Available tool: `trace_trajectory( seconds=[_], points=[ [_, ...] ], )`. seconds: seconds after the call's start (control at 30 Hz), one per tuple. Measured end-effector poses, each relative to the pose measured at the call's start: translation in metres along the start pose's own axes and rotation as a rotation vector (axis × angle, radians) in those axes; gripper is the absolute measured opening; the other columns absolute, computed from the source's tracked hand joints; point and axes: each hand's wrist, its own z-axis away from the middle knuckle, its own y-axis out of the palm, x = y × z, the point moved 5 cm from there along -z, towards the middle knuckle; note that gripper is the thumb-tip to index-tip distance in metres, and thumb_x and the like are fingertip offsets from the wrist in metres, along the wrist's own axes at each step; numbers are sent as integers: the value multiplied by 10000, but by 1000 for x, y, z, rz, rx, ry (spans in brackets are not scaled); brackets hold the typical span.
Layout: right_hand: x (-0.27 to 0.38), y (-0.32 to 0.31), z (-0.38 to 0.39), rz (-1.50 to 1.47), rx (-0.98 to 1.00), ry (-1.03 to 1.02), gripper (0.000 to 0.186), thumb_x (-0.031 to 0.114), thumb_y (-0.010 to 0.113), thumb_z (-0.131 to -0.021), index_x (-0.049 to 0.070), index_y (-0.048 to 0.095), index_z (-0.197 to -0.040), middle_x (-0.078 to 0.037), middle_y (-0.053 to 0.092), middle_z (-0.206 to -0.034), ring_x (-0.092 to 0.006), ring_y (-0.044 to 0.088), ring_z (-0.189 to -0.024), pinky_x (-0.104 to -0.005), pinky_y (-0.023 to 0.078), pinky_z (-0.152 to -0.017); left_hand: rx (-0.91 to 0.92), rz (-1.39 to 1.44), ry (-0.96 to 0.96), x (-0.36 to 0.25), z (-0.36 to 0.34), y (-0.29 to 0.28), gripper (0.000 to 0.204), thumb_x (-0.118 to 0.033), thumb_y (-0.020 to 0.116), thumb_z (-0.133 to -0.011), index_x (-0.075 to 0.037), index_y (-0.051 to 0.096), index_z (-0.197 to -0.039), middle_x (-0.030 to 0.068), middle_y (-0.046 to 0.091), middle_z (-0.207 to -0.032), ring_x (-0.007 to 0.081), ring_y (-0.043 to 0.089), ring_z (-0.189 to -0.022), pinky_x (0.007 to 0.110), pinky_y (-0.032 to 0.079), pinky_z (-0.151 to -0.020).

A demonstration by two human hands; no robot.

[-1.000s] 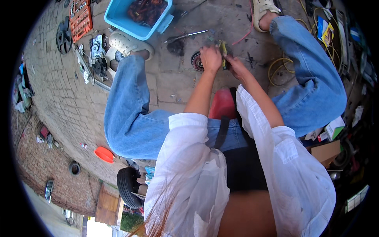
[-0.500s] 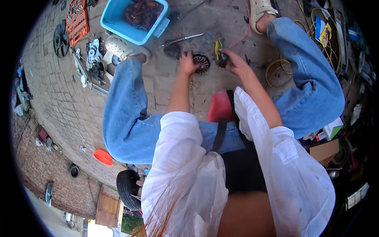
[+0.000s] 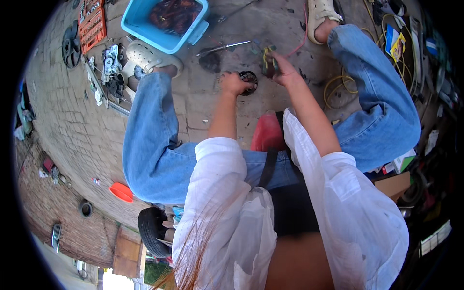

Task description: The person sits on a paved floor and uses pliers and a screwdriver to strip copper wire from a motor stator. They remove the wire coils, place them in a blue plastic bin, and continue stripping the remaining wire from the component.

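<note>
Sitting over the concrete floor point(image 3: 203, 106), the person's left hand point(image 3: 233, 83) closes its grip on a dark round part point(image 3: 249, 77) lying there; the right hand point(image 3: 282, 70) pinches a small yellow-green piece point(image 3: 267, 60) just beside it, below a metal tool point(image 3: 223, 47).

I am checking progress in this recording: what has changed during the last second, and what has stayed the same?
The left hand left the right hand, moved to the left, and now grips the dark round part on the ground. The right hand still holds the small yellow-green piece. The blue tub and metal rod stayed in place.
</note>
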Motion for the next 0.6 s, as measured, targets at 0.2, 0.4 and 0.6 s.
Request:
trace_trajectory(
  seconds=[0.2,0.4,0.6],
  points=[
    [16,-10,26,569,5,-214,277,160,577,-850,-13,555,-1065,-108,640,-929,-211,651,-822,-310,523,-749,-39,402,102,10,-1,21,752,-430,853,-457,52,604,-978,241,642,-926,351,629,-887,415,496,-806],
    [49,52,166,712,108,-399,286,171,686,-758,-1,640,-981,-23,636,-833,-105,569,-757,-237,445,-694,-58,1118,58,14,12,-20,598,-254,835,-631,80,582,-1057,131,663,-944,210,641,-875,326,508,-776],
    [44,74,290,919,246,-461,304,173,730,-736,0,648,-971,-11,631,-828,-82,561,-764,-238,451,-707,-21,1717,387,-32,71,-146,521,-83,752,-745,33,510,-1192,127,609,-1108,210,590,-1017,350,475,-892]
  ],
)
